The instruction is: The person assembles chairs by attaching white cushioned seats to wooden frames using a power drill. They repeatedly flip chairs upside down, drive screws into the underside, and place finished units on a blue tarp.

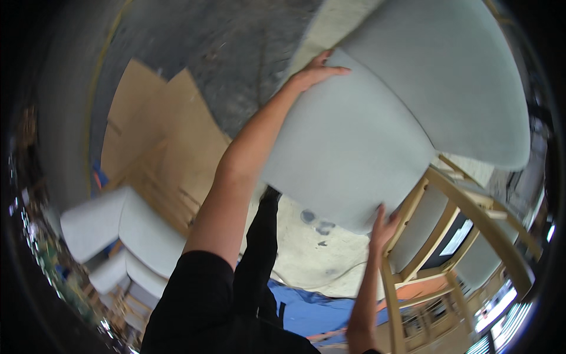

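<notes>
A chair with a smooth light grey seat (348, 135) and a matching grey backrest (448, 76) fills the upper right. My left hand (318, 74) grips the seat at its far left corner, near the backrest, with the thumb lying on top and the other fingers partly over the edge. At the seat's lower right corner, my right hand (383, 227) holds the edge with the thumb up; some of its fingers are hidden. The chair's legs are out of sight beneath the seat.
Right of the seat stands another chair with a pale wooden frame (433, 236), tipped over. Brown cardboard sheets (159, 124) lie left on the dark floor (236, 47). Stacked grey chairs (147, 236) are lower left. Below are a pale floor sheet (295, 230) and blue sheeting (312, 307).
</notes>
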Tool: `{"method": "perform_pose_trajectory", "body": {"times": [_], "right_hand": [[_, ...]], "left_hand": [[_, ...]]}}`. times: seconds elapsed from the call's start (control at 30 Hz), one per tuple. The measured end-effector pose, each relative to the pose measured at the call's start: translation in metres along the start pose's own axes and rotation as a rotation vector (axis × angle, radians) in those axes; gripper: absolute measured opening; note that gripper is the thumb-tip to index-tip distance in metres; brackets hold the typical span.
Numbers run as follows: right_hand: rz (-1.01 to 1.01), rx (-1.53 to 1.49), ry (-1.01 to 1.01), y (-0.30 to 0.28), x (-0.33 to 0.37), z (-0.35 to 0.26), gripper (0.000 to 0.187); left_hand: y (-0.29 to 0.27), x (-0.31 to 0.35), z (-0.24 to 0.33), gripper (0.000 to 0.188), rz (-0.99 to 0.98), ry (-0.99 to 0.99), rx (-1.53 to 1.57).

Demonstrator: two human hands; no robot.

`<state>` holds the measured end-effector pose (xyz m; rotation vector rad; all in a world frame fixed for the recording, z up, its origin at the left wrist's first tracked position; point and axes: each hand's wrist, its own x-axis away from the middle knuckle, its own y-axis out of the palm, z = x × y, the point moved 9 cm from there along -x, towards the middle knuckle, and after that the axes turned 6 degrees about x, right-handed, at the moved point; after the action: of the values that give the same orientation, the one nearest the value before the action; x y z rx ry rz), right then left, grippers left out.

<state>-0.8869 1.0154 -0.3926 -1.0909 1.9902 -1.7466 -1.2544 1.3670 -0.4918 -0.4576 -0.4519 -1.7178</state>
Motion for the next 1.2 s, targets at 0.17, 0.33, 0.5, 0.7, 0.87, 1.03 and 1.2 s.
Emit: {"method": "perform_pose_trajectory", "body": {"times": [0.17,0.33,0.5,0.7,0.87,1.03,1.2], "right_hand": [[-0.818,-1.315,1.201,0.103,0.214,0.037,0.126],[-0.778,-1.62,0.738,0.141,0.185,-0.076,0.12],[-0.686,-1.621,0.565,0.143,0.171,-0.104,0.111],[-0.68,-1.611,0.541,0.159,0.152,-0.129,0.102],[-0.867,-1.467,0.807,0.149,0.148,-0.079,0.095],[-0.964,-0.519,0.247,0.075,0.28,0.001,0.078],[-0.924,-0.143,0.079,0.039,0.41,0.104,0.058]], "left_hand": [[-0.044,0.156,-0.108,0.108,0.024,-0.168,0.184],[-0.037,0.322,-0.175,0.098,0.45,-0.268,0.024],[0.051,0.32,-0.18,0.094,0.519,-0.145,0.575],[0.019,0.3,-0.148,0.076,0.406,-0.091,0.482],[0.011,0.365,-0.185,0.042,0.362,-0.059,0.317],[-0.079,0.585,-0.298,0.033,0.515,0.006,0.046],[-0.241,0.88,-0.383,0.034,0.899,-0.256,-0.195]]}}
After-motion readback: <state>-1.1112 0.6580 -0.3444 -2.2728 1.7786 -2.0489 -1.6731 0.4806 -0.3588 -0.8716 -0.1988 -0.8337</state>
